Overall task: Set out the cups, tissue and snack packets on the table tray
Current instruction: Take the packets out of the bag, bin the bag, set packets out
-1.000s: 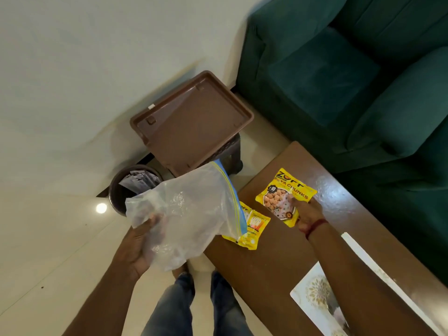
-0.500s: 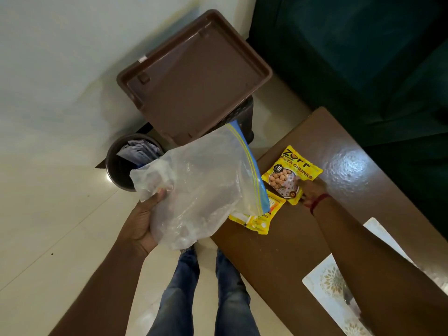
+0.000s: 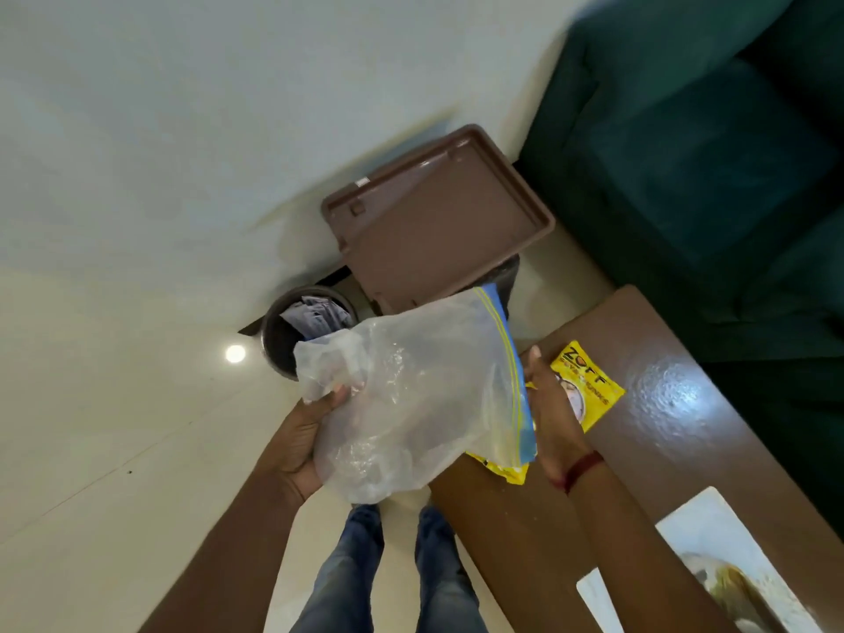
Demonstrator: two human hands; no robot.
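Left hand (image 3: pixel 310 431) grips a clear zip bag (image 3: pixel 411 395) from below, fingers curled into its crumpled end. Right hand (image 3: pixel 550 404), at 3 o'clock of the bag, is at its blue-and-yellow mouth and over a yellow packet (image 3: pixel 589 386) on the table (image 3: pixel 662 450); its grip cannot be told, since the fingers are apparently hidden. A second packet (image 3: pixel 507 470) shows under the bag at 5 o'clock. The brown tray (image 3: pixel 438 221) stands at 12 o'clock, well apart.

The person wears faded blue jeans (image 3: pixel 347 582) and a red thread band (image 3: pixel 583 469) behind the right hand (image 3: pixel 550 411).
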